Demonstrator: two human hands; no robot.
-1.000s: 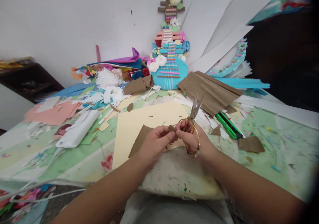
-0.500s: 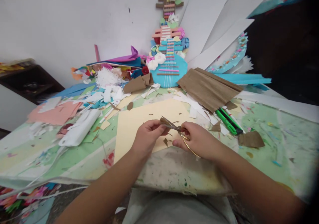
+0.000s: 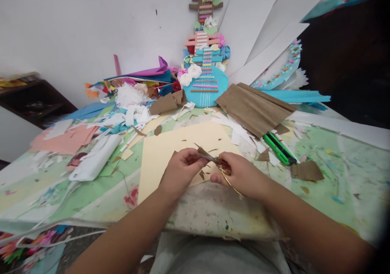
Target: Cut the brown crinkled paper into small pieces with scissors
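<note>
My left hand [image 3: 179, 170] pinches a small piece of brown paper [image 3: 201, 151] just above a cream sheet [image 3: 179, 144] lying on the table. My right hand [image 3: 240, 174] grips gold-handled scissors [image 3: 217, 162], fingers through the loops. The blades point left and meet the brown piece between my two hands. A few tiny brown offcuts lie on the cream sheet under the hands.
A folded brown crepe sheet [image 3: 254, 107] lies behind my right hand, with green cutters [image 3: 278, 148] and a brown scrap [image 3: 306, 170] to the right. A white case [image 3: 96, 158] and pink paper [image 3: 65, 138] sit left. A blue paper guitar [image 3: 207, 83] leans on the wall among paper scraps.
The scissors swung down from pointing up to pointing left at the brown piece. Both hands have stayed close together since, shifting slightly, and small offcuts have appeared on the cream sheet.
</note>
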